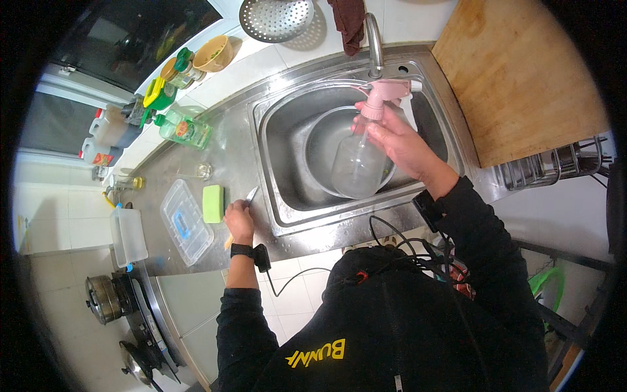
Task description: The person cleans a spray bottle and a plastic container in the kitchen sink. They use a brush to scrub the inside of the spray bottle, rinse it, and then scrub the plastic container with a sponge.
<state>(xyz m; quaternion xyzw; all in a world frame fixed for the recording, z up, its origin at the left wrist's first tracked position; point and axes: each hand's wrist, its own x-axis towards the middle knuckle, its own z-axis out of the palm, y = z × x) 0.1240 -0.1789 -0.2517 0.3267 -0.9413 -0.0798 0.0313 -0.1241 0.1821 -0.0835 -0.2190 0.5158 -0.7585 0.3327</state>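
Right hand (pixel 400 140) grips the spray bottle (pixel 359 164) — left hand (pixel 239 221), well apart, clasps a knife (pixel 251 194).

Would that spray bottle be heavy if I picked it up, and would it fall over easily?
The spray bottle is probably light for its size: it looks like clear plastic, and I can't make out any liquid. Standing, it might tip if bumped, because the pink trigger head sits high and juts sideways. Being smooth, it may feel slippery.
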